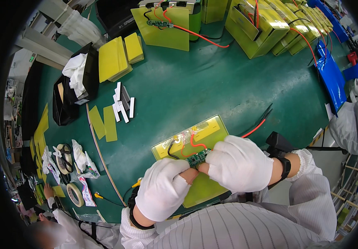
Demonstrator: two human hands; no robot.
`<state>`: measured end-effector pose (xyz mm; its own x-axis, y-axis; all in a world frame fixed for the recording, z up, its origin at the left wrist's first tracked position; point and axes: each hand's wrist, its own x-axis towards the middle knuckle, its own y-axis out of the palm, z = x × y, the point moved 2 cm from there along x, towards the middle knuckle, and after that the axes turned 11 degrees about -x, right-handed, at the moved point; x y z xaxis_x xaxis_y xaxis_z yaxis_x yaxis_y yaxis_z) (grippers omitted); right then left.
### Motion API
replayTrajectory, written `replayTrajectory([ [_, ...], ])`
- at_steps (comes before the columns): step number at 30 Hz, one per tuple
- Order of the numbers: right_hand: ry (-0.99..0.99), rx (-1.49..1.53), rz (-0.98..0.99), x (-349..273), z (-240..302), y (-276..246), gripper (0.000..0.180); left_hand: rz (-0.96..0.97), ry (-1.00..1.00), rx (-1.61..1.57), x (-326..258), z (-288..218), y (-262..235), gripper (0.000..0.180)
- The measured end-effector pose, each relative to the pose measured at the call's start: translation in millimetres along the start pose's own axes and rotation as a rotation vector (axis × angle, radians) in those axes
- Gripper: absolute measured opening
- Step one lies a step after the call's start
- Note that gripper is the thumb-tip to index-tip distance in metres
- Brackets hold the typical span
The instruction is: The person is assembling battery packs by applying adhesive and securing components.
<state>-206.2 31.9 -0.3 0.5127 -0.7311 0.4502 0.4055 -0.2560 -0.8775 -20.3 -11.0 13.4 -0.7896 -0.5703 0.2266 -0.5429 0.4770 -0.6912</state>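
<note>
Green circuit board point(197, 158) sits over the near battery pack point(206, 191), which lies flat, faced in yellow-green sheet, at the front edge of the green worktable point(162, 87). The left hand point(162, 189) and the right hand point(238, 164), both in white gloves with bare thumb tips, hold the board at its two ends in a narrow pinch, thumbs close together at its near edge; the gloves hide the exact finger contact. Thin red wires point(198, 143) and a black wire point(170, 150) run from the board towards the pack's far end, where clear tape shines. Of the containers, the larger black bin point(91, 74) at the left holds crumpled white cloth point(76, 74) that rises past its rim, and the smaller black bin point(65, 114) just beside it has a tan piece point(60, 92) inside; how deep either is filled I cannot tell. Yellow-green sheets point(113, 60) lie stacked to the right of the larger bin, with white and grey strips point(123, 101) loose nearby. Further packs point(257, 31) stand upright along the far side, red and black leads trailing from them
</note>
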Motion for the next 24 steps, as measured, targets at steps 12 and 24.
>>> replayTrajectory([
  [12, 0.084, 0.168, 0.103, 3, -8, -5, 0.023, -0.068, -0.025, -0.035, 0, 4, 8, 0.031],
  [24, 0.082, 0.201, 0.343, 8, -19, -14, 0.013, -0.054, -0.024, -0.034, -1, 4, 7, 0.036],
])
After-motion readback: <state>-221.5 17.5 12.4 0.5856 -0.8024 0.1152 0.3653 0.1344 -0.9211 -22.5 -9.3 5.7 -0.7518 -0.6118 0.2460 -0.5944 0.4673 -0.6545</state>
